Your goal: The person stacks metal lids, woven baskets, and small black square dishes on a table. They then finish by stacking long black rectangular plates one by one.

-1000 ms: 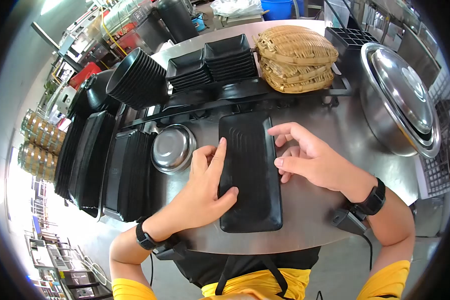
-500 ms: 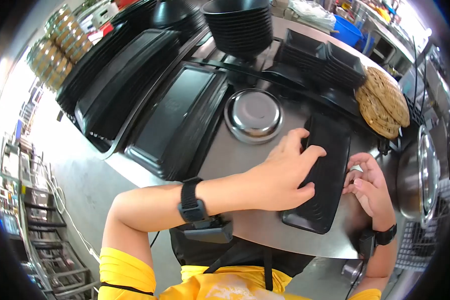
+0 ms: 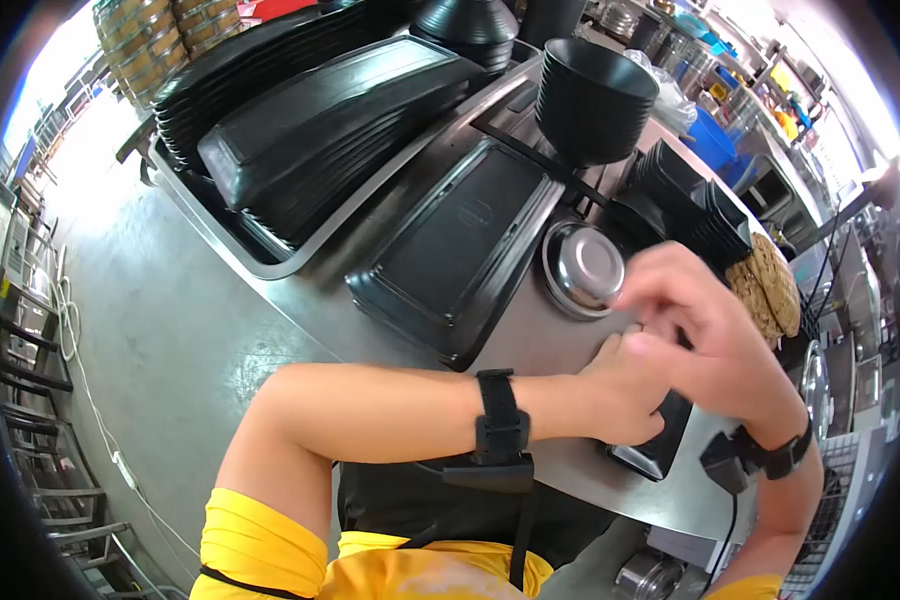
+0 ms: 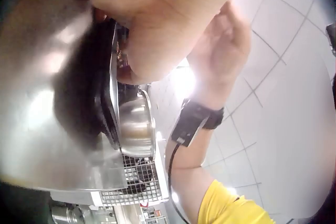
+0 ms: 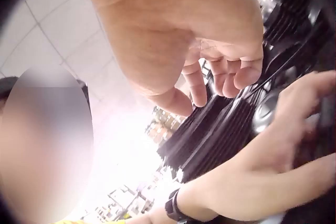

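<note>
My left hand [image 3: 625,395] reaches over the black rectangular tray [image 3: 660,450], its thumb at the tray's side; the fingertips are hidden behind my right hand [image 3: 705,330]. In the right wrist view, the thumb and fingers of the left hand [image 5: 262,166] are spread apart. Raised and blurred, the right hand crosses above the left with loosely bent fingers and nothing in them. From the left wrist view, the tray [image 4: 97,87] lies on the steel table beside the left thumb. To the left stands a stack of similar long black trays [image 3: 460,225].
A steel bowl [image 3: 585,270] lies upside down near the hands. Farther left, a metal pan [image 3: 295,262] holds more stacked black dishes [image 3: 340,110]. Black bowls [image 3: 595,105], square dishes [image 3: 685,195] and woven baskets [image 3: 767,285] line the back. The table's edge [image 3: 300,325] runs along the left.
The head view has turned left, so the tray sits farther right. My right hand has risen from the tray's right side and moved left, over the left hand, which stays at the tray.
</note>
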Action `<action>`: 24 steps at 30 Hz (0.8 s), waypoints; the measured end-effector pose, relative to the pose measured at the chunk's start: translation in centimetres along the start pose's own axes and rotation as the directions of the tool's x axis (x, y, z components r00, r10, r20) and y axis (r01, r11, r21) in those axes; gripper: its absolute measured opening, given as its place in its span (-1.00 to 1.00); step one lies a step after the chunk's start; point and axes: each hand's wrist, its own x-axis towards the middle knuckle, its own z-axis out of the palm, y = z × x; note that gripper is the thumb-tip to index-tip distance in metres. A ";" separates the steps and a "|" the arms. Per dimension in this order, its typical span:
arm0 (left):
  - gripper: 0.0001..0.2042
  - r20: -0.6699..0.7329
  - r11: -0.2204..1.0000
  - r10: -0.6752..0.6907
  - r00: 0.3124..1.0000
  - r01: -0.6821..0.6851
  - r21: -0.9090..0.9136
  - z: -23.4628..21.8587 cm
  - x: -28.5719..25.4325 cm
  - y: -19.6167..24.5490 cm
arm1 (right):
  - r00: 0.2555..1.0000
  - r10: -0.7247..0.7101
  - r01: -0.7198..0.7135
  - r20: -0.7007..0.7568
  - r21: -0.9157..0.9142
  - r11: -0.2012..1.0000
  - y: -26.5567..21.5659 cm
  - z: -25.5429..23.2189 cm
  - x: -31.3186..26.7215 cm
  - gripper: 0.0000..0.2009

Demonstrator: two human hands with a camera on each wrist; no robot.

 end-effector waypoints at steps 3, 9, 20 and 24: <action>-0.73 -0.053 0.974 0.025 0.998 -0.037 -0.224 0.9 -1.4 -0.4 | 0.942 -0.322 0.335 0.095 -0.325 0.884 -1.6 3.0 5.0 -0.48; -0.79 -0.268 0.956 0.293 0.918 -0.288 0.057 0.4 -3.1 -1.8 | 0.864 -0.420 0.503 0.278 -0.449 0.738 -1.8 7.2 10.4 -0.18; -0.84 -0.238 0.644 -0.080 0.968 -0.132 -0.753 -2.6 -4.5 0.1 | 0.838 -0.410 0.518 0.360 -0.290 0.805 -3.0 6.1 11.1 -0.16; -0.87 -0.456 0.796 0.032 0.890 -0.298 -0.527 -3.0 -4.5 0.3 | 0.849 -0.457 0.512 0.266 -0.195 0.837 -2.3 5.8 10.4 -0.21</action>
